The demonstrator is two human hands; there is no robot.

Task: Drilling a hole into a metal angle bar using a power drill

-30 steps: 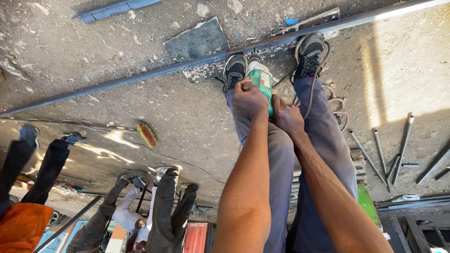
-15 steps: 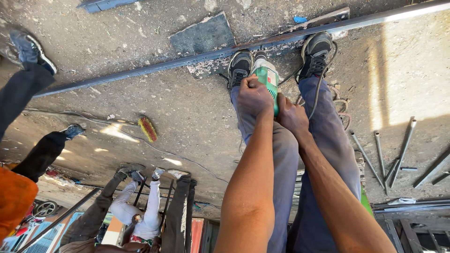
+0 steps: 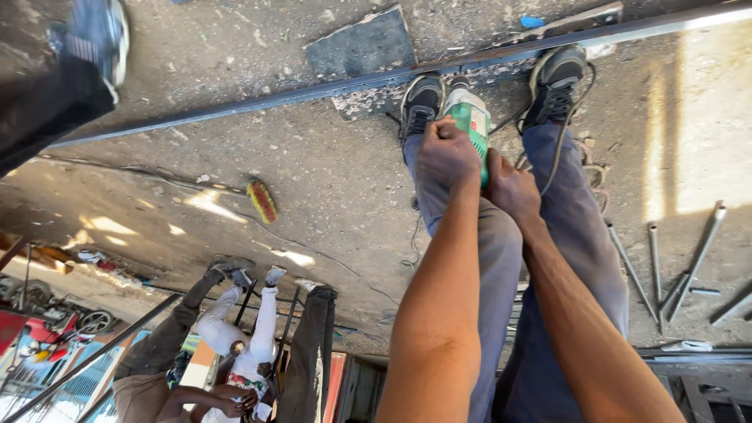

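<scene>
The left hand point(image 3: 445, 153) was clenched around the front of a green and grey power tool point(image 3: 471, 125), and the right hand point(image 3: 509, 186) gripped the same tool's rear just behind it, both arms stretched out over the person's trousered legs. The tool sat between the person's two dark shoes point(image 3: 421, 102), its nose just short of the long steel bar point(image 3: 235, 110) that ran across the concrete floor point(image 3: 329, 180). Beyond the bar from the tool lay a flat dark slab point(image 3: 360, 45); well to the tool's right several loose metal rods point(image 3: 697, 254) rested on the floor.
</scene>
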